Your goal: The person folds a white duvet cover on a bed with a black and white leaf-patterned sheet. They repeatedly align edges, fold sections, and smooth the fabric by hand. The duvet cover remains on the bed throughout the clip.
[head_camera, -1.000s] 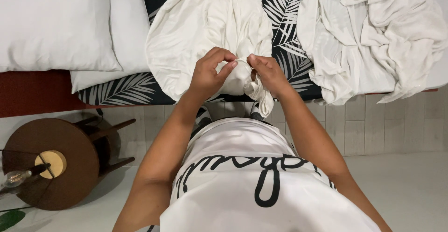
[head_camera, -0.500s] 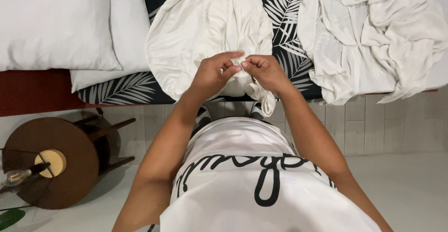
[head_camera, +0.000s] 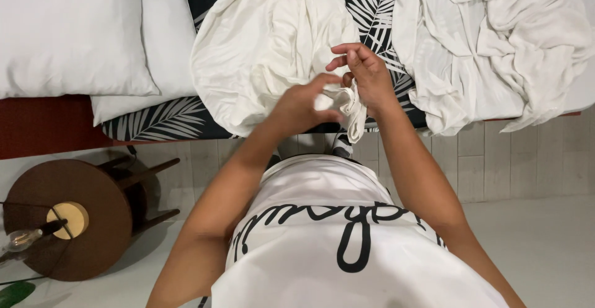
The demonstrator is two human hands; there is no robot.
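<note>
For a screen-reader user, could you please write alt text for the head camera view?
Both hands, left hand and right hand, pinch a corner of a cream cloth lying on a leaf-print bedspread. A second crumpled cloth lies to the right, white pillows to the left.

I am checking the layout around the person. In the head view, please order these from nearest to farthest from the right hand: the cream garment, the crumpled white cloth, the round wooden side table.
1. The cream garment: its edge is pinched in the right hand.
2. The crumpled white cloth: on the bed, to the hand's right.
3. The round wooden side table: on the floor, far lower left.
</note>
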